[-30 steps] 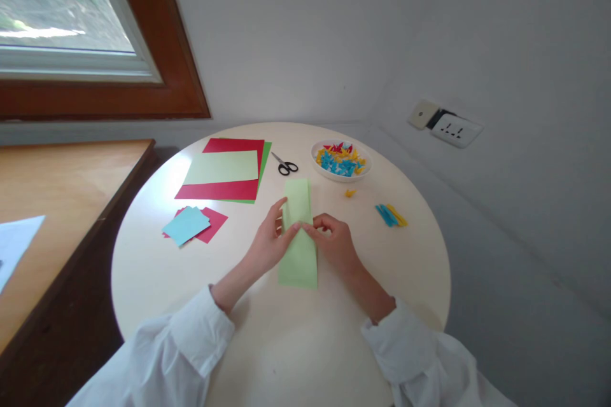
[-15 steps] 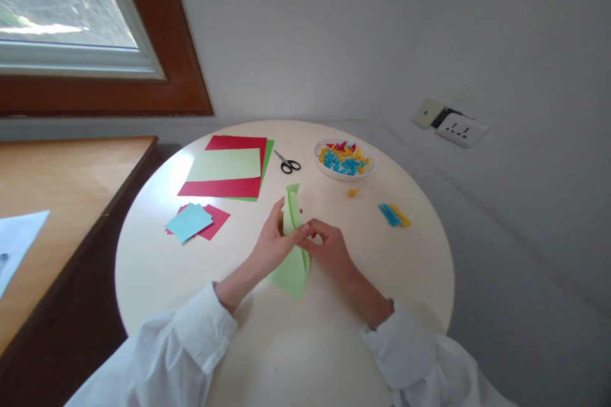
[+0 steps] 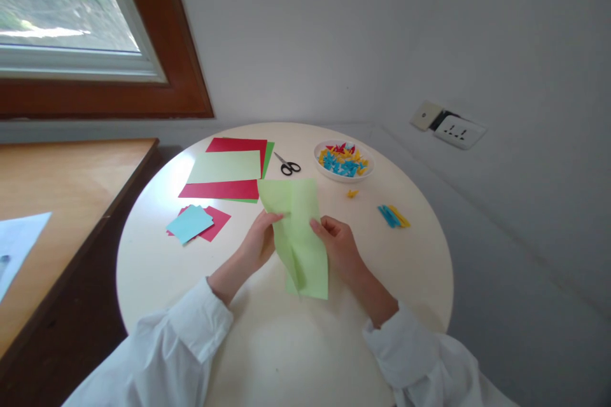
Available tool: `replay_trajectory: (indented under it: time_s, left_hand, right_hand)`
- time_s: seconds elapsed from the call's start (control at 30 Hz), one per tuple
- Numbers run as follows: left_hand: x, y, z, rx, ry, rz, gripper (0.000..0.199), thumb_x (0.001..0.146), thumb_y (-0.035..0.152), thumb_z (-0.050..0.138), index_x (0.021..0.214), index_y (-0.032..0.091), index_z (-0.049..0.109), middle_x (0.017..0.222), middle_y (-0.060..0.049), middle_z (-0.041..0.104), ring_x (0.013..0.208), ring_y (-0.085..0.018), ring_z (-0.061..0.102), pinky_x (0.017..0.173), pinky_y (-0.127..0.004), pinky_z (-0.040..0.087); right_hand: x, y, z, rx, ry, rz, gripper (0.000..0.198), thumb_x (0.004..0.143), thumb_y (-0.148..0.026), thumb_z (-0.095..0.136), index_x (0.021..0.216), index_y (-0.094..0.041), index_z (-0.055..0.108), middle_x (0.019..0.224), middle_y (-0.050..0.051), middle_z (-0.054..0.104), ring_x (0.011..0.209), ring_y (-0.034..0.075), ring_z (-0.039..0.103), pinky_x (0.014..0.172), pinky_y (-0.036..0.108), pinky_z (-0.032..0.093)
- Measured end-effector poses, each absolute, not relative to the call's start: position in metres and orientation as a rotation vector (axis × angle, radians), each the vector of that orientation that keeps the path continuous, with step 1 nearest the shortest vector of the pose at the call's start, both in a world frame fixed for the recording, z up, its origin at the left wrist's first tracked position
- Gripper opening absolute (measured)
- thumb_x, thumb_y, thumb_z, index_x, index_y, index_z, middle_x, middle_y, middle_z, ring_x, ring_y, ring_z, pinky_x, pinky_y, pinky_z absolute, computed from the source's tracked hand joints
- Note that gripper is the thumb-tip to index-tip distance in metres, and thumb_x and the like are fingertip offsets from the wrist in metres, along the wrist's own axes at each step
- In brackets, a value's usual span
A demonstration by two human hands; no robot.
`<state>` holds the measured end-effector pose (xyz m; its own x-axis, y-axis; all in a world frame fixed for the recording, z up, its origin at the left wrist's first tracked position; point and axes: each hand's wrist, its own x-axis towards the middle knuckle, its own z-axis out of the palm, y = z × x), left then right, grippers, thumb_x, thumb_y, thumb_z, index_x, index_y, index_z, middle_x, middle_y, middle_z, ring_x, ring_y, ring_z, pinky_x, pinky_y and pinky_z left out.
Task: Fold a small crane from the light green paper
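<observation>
Pinching lt-green sheet (image 3: 308,248): L hand (image 3: 260,240) grip at left side, R hand (image 3: 340,245) grip at right; left part curls. Scissors (image 3: 289,168) on tabletop (image 3: 286,356) beyond, left of dish (image 3: 344,179).

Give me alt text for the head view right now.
The left hand and right hand hold a creased light-green sheet at a round white table. Beyond lie scissors and a dish of small red, yellow and blue pieces; stacked coloured paper lies to the left.
</observation>
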<state>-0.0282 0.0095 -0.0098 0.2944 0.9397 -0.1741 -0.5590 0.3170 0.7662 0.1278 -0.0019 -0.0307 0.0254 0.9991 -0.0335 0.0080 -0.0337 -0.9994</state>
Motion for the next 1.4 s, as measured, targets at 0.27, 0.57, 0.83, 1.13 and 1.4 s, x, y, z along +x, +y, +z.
replay_trajectory:
  time_s: [0.27, 0.57, 0.83, 1.13, 1.4]
  left_hand:
    - [-0.041, 0.012, 0.005, 0.445, 0.737, 1.002, 0.04, 0.063, 0.016, 0.053, 0.101, 0.011, 0.062, 0.078, -0.006, 0.072, 0.071, -0.024, 0.069, 0.068, -0.034, 0.054]
    - [-0.046, 0.019, -0.004, 0.625, 0.934, 0.992, 0.037, 0.06, 0.012, 0.054, 0.097, 0.01, 0.061, 0.078, -0.007, 0.07, 0.064, -0.02, 0.066, 0.055, -0.028, 0.052]
    - [-0.051, 0.028, -0.026, 1.342, 1.356, 1.04, 0.076, 0.073, 0.022, 0.061, 0.14, 0.022, 0.024, 0.082, -0.004, 0.065, 0.066, -0.019, 0.063, 0.061, -0.032, 0.05]
    - [-0.048, 0.029, -0.053, 2.499, 1.862, 0.57, 0.056, 0.075, 0.005, 0.045, 0.13, 0.016, 0.047, 0.143, -0.018, 0.035, 0.126, -0.035, 0.037, 0.1, -0.053, 0.03]
    - [-0.041, 0.032, -0.062, 2.738, 1.498, 0.375, 0.049, 0.077, -0.001, 0.033, 0.12, 0.011, 0.053, 0.128, -0.017, 0.054, 0.121, -0.025, 0.047, 0.106, -0.052, 0.025]
  right_hand:
    - [0.143, -0.002, -0.034, -1.297, -1.122, 1.144, 0.044, 0.065, -0.052, 0.064, 0.053, -0.021, 0.035, 0.053, -0.007, 0.031, 0.051, 0.009, 0.029, 0.049, 0.024, 0.027]
    - [0.144, -0.001, -0.032, -1.339, -1.176, 1.196, 0.041, 0.063, -0.051, 0.063, 0.054, -0.021, 0.037, 0.053, -0.006, 0.034, 0.051, 0.009, 0.032, 0.05, 0.024, 0.029]
    - [0.152, 0.004, -0.036, -1.44, -1.577, 0.976, 0.033, 0.072, -0.045, 0.057, 0.055, -0.02, 0.045, 0.056, -0.003, 0.045, 0.055, 0.012, 0.041, 0.052, 0.026, 0.033]
    - [0.157, 0.017, -0.044, -1.56, -1.771, 0.967, 0.014, 0.078, -0.032, 0.056, 0.078, -0.018, 0.059, 0.093, 0.008, 0.062, 0.084, 0.018, 0.058, 0.074, 0.03, 0.046]
    - [0.165, 0.044, -0.043, -1.752, -1.93, 0.643, 0.024, 0.076, -0.032, 0.057, 0.058, -0.018, 0.056, 0.101, 0.008, 0.059, 0.094, 0.018, 0.056, 0.087, 0.033, 0.041]
